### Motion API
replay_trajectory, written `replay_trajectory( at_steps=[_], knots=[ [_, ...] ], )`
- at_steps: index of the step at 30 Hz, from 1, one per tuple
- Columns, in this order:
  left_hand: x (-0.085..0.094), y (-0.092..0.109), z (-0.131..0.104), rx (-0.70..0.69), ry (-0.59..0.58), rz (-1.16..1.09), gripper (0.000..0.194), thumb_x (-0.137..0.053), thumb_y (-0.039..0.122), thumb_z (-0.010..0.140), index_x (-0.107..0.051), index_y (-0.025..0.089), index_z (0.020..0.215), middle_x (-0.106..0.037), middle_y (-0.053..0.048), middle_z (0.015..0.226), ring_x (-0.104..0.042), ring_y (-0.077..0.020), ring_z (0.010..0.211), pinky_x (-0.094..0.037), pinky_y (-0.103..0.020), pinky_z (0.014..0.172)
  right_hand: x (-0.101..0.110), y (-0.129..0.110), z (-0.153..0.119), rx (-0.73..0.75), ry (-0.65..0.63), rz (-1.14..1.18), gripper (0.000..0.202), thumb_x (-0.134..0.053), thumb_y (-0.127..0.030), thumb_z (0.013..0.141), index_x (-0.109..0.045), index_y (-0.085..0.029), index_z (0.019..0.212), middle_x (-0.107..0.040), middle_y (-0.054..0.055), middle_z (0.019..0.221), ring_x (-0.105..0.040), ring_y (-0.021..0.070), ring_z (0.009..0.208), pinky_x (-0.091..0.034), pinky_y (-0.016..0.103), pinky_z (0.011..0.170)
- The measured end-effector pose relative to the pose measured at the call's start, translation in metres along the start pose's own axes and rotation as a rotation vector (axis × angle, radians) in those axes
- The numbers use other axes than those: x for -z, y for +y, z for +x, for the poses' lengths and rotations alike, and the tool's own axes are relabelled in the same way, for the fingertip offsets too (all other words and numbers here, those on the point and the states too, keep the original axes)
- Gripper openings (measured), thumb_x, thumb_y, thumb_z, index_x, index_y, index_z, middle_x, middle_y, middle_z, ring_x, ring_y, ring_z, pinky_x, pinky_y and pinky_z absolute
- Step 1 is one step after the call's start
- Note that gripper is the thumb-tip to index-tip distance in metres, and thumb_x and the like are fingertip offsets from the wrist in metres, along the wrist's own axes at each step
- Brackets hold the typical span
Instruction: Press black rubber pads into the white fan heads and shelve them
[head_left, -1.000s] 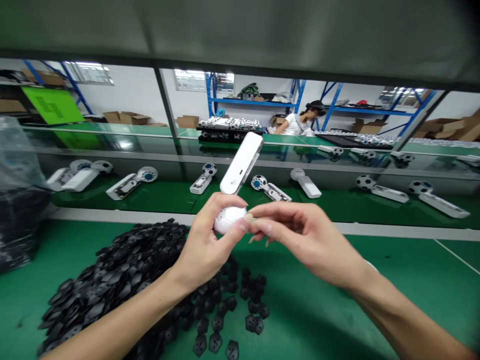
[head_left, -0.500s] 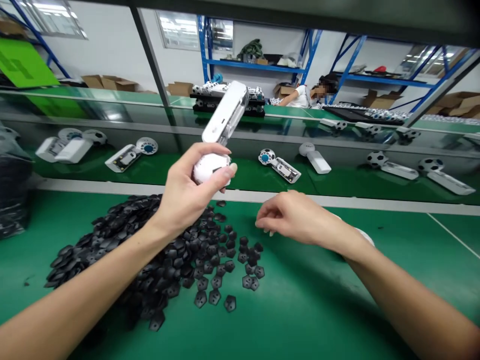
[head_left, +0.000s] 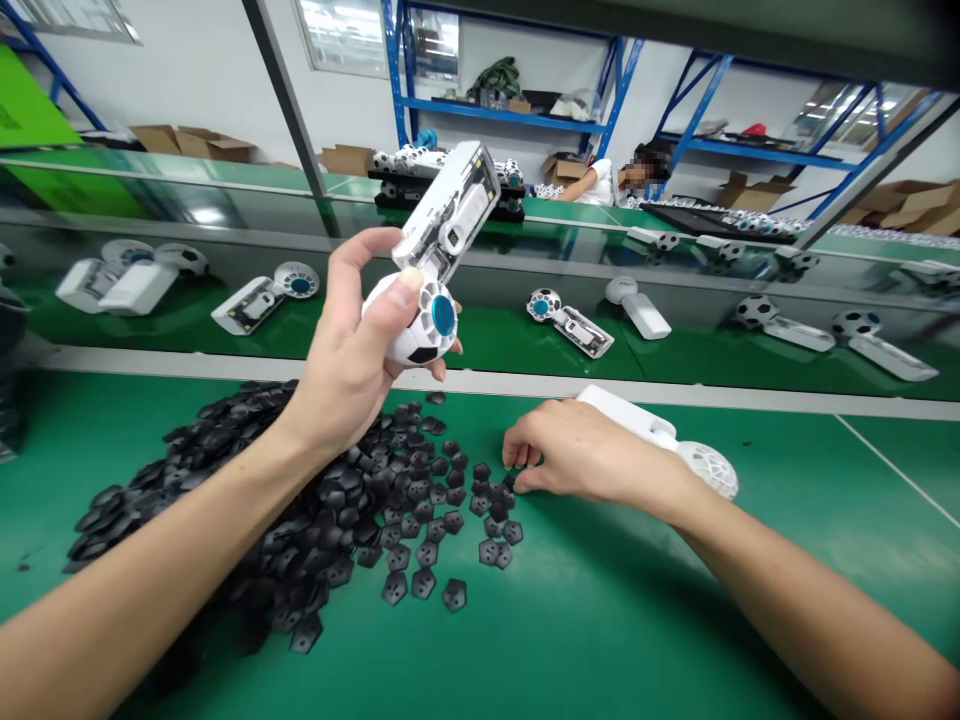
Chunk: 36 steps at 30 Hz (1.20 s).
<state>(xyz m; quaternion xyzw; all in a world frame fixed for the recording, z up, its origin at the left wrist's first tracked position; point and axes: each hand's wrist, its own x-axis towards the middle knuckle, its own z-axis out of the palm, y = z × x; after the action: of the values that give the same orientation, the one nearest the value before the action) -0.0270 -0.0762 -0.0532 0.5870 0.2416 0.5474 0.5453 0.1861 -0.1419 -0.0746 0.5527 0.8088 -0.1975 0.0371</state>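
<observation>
My right hand (head_left: 577,460) had left the white fan (head_left: 435,270) and dropped to the black pieces (head_left: 330,500) on the desk (head_left: 675,620), pinching one; my left hand (head_left: 352,350), clamped on the fan's ball head, had turned its open face toward me.

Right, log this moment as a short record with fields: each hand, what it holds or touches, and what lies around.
left hand: raised, gripping the ball head of a white handheld fan, open back showing
right hand: down on the green mat, fingertips at the edge of the black pentagon pieces
beside right hand: second white fan lying flat
behind: more fans on the conveyor
</observation>
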Motion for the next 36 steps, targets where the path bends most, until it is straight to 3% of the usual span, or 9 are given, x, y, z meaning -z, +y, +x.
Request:
replay_trajectory(
  at_steps=[4, 7, 12, 18, 23, 26, 28, 31, 36],
  knots=[
    [0.0, -0.001, 0.002, 0.024, 0.032, 0.0, 0.055, -0.076, 0.041, 0.096, -0.045, 0.028, 0.139, -0.071, -0.001, 0.095, -0.071, -0.0199, 0.073, -0.052, -0.026, 0.056, 0.002, -0.012, -0.006, -0.005, -0.004, -0.148, 0.003, -0.083, -0.026, 0.091, -0.081, -0.023, 0.091, -0.078, 0.004, 0.083, -0.071, 0.0224, 0.078, -0.026, 0.031, 0.059],
    [0.0, -0.002, 0.002, 0.039, 0.053, 0.019, 0.059, -0.078, 0.042, 0.095, -0.045, 0.027, 0.142, -0.071, -0.002, 0.1, -0.069, -0.0195, 0.072, -0.053, -0.027, 0.054, -0.002, -0.02, -0.01, 0.014, 0.018, -0.255, 0.012, -0.079, -0.023, 0.094, -0.075, -0.019, 0.083, -0.074, 0.006, 0.078, -0.066, 0.0206, 0.069, -0.02, 0.033, 0.058],
    [-0.003, 0.001, 0.001, 0.09, 0.088, 0.015, 0.075, -0.089, 0.037, 0.083, -0.048, 0.028, 0.145, -0.07, -0.004, 0.11, -0.068, -0.0215, 0.083, -0.057, -0.029, 0.059, -0.008, -0.034, -0.014, 0.056, 0.032, -0.317, 0.024, -0.064, -0.004, 0.093, -0.066, -0.017, 0.073, -0.068, 0.006, 0.072, -0.051, 0.0172, 0.057, -0.016, 0.037, 0.057],
    [0.002, 0.008, 0.003, 0.226, 0.064, -0.103, 0.038, -0.089, 0.027, 0.073, -0.069, 0.018, 0.105, -0.07, -0.006, 0.107, -0.065, -0.0217, 0.094, -0.064, -0.028, 0.068, 0.0, -0.046, -0.019, 0.012, -0.044, -0.359, 0.027, -0.056, 0.008, 0.089, -0.067, -0.016, 0.082, -0.069, 0.009, 0.082, -0.051, 0.0186, 0.063, -0.019, 0.037, 0.058],
    [0.007, 0.008, 0.002, 0.305, -0.013, -0.214, 0.034, -0.089, 0.025, 0.074, -0.075, 0.017, 0.104, -0.072, -0.005, 0.103, -0.064, -0.0205, 0.098, -0.066, -0.028, 0.076, -0.001, -0.042, -0.018, -0.022, -0.011, -0.353, 0.026, -0.057, 0.008, 0.089, -0.068, -0.015, 0.085, -0.071, 0.012, 0.088, -0.061, 0.0214, 0.071, -0.022, 0.036, 0.059],
    [0.006, 0.006, 0.002, 0.35, 0.0, -0.268, 0.036, -0.093, 0.025, 0.071, -0.078, 0.015, 0.102, -0.074, -0.006, 0.103, -0.066, -0.0218, 0.103, -0.066, -0.028, 0.083, -0.003, -0.033, -0.012, -0.022, 0.022, -0.333, 0.029, -0.058, 0.012, 0.083, -0.07, -0.014, 0.086, -0.074, 0.013, 0.093, -0.065, 0.0224, 0.075, -0.023, 0.035, 0.059],
    [0.006, 0.004, 0.002, 0.388, 0.004, -0.316, 0.037, -0.095, 0.024, 0.067, -0.079, 0.015, 0.1, -0.075, -0.007, 0.106, -0.068, -0.0228, 0.107, -0.066, -0.026, 0.087, -0.001, -0.024, -0.006, -0.037, 0.121, -0.27, 0.027, -0.059, 0.01, 0.084, -0.071, -0.014, 0.086, -0.075, 0.011, 0.088, -0.067, 0.0217, 0.074, -0.025, 0.034, 0.059],
    [0.007, -0.001, 0.0, 0.426, -0.07, -0.32, 0.041, -0.097, 0.027, 0.066, -0.078, 0.017, 0.101, -0.075, -0.007, 0.107, -0.071, -0.0247, 0.107, -0.067, -0.029, 0.088, 0.006, -0.011, -0.001, 0.001, 0.426, -0.017, 0.02, -0.063, -0.001, 0.095, -0.075, -0.017, 0.092, -0.079, 0.008, 0.093, -0.071, 0.0214, 0.082, -0.037, 0.031, 0.065],
    [0.008, -0.014, -0.005, 0.26, -0.144, 0.022, 0.054, -0.1, 0.026, 0.067, -0.07, 0.022, 0.112, -0.071, -0.006, 0.11, -0.072, -0.026, 0.101, -0.067, -0.03, 0.071, 0.019, -0.006, -0.006, 0.189, 0.879, 0.481, 0.011, -0.074, -0.014, 0.097, -0.079, -0.022, 0.09, -0.081, -0.001, 0.091, -0.072, 0.0156, 0.081, -0.05, 0.026, 0.071]
  ],
)
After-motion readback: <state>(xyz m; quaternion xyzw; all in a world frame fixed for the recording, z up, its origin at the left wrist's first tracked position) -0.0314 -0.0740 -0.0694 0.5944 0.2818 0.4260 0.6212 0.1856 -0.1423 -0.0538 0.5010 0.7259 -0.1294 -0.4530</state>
